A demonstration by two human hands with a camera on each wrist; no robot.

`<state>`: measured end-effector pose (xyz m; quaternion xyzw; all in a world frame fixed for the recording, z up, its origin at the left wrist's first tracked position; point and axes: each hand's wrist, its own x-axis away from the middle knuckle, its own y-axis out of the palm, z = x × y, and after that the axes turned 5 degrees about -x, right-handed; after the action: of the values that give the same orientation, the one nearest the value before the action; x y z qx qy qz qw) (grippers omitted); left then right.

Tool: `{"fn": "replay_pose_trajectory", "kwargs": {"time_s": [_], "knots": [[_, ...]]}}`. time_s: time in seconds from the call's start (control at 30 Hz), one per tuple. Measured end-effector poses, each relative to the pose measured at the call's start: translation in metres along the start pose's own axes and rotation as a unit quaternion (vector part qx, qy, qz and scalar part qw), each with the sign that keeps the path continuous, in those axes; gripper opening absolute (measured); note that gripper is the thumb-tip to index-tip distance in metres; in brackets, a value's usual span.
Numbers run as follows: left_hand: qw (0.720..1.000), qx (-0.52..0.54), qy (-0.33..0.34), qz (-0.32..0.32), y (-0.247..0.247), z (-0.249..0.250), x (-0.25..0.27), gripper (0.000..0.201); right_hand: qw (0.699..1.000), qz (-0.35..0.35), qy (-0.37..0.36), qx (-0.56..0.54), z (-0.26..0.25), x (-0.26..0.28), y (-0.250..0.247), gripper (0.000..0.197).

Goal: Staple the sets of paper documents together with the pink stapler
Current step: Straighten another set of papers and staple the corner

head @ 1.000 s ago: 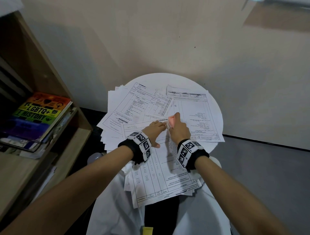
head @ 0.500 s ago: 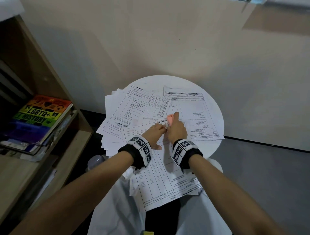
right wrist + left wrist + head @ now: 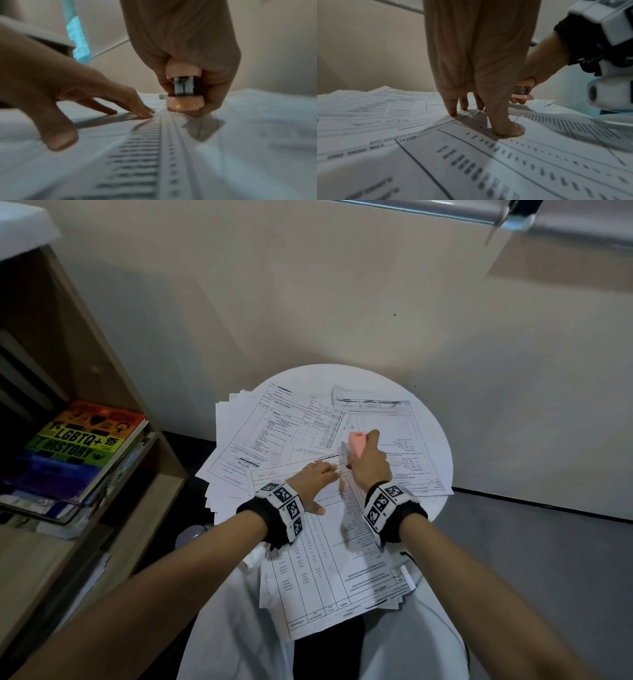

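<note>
Left hand: the left hand (image 3: 313,479) lies on the top set (image 3: 329,559), fingers straight and spread; in the left wrist view its fingertips (image 3: 453,112) and thumb press down on the printed sheet. It holds nothing.
Right hand: the right hand (image 3: 370,463) is curled round the stapler (image 3: 356,443), thumb and fingers wrapped about its sides, just right of the left hand.
Stapler: pink, with a metal inner part; held over the far end of the top set, near the middle of the counter (image 3: 435,440). In the right wrist view its rear end (image 3: 185,93) faces the camera, the lower pink part just above the paper. Whether paper sits between its two parts cannot be told.
Top set: printed table sheets reaching from the middle of the counter over its near edge onto the person's lap; several sheet edges are fanned at the near end.
Other papers: more printed sheets (image 3: 274,433) are spread over the left and far parts of the counter, some hanging past its left edge; one set (image 3: 400,446) lies toward the right edge, under the right hand.
Counter: round and white, standing against the wall.
Shelf: a wooden shelf (image 3: 85,542) stands beside the left edge of the counter, with a rainbow book (image 3: 78,446) lying on a stack.
</note>
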<state>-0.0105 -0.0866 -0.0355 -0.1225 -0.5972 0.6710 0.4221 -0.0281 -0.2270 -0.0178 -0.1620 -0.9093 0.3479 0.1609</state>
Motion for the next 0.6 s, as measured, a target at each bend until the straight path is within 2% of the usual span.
{"fn": "replay_pose_trajectory", "kwargs": {"time_s": [0.07, 0.1, 0.13, 0.17, 0.23, 0.3, 0.37, 0.43, 0.6], "knots": [[0.998, 0.066, 0.012, -0.008, -0.002, -0.005, 0.001, 0.083, 0.999, -0.001, -0.044, 0.014, -0.005, 0.004, -0.006, 0.04], [0.992, 0.124, 0.011, 0.014, 0.0, -0.008, 0.002, 0.072, 0.998, -0.008, -0.056, 0.003, -0.007, 0.007, -0.008, 0.042], [0.978, 0.196, -0.006, 0.065, 0.002, -0.009, 0.003, 0.056, 0.998, -0.014, -0.065, -0.012, -0.009, 0.01, -0.009, 0.044], [0.952, 0.274, -0.028, 0.131, 0.004, -0.008, 0.005, 0.042, 0.997, -0.019, -0.072, -0.03, -0.011, 0.013, -0.011, 0.045], [0.868, 0.436, -0.067, 0.229, 0.001, 0.0, 0.011, 0.027, 0.993, -0.033, -0.09, -0.064, -0.015, 0.022, -0.012, 0.042], [0.768, 0.571, -0.076, 0.279, -0.003, 0.009, 0.015, 0.025, 0.989, -0.045, -0.11, -0.092, -0.021, 0.03, -0.011, 0.038], [0.697, 0.624, -0.103, 0.339, -0.008, 0.016, 0.022, 0.026, 0.984, -0.051, -0.129, -0.113, -0.028, 0.038, -0.007, 0.036], [0.656, 0.632, -0.124, 0.392, -0.008, 0.018, 0.031, 0.025, 0.98, -0.057, -0.145, -0.125, -0.036, 0.046, -0.003, 0.035], [0.6, 0.644, -0.168, 0.443, -0.01, 0.008, 0.056, 0.016, 0.974, -0.084, -0.187, -0.093, -0.051, 0.072, 0.01, 0.035]]}}
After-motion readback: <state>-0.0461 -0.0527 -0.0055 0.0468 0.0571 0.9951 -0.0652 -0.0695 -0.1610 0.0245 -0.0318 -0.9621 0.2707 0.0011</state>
